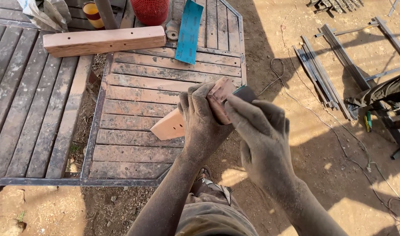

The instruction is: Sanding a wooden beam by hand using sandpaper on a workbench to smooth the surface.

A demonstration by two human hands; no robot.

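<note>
My left hand (203,123) is wrapped around a short pale wooden block (170,126), which it holds tilted above the slatted wooden table (138,94). The block has small drilled holes in its face. My right hand (260,131) presses a folded dark piece of sandpaper (245,92) against the block's upper end. Both hands and forearms are coated in fine dust.
A longer wooden bar with holes (104,41) lies across the table's far side. Next to it is a blue sandpaper sheet (189,31), a red basket (150,10) and a cup (93,14). Metal frame pieces (335,65) and a thin cable (340,140) lie on the dirt ground to the right.
</note>
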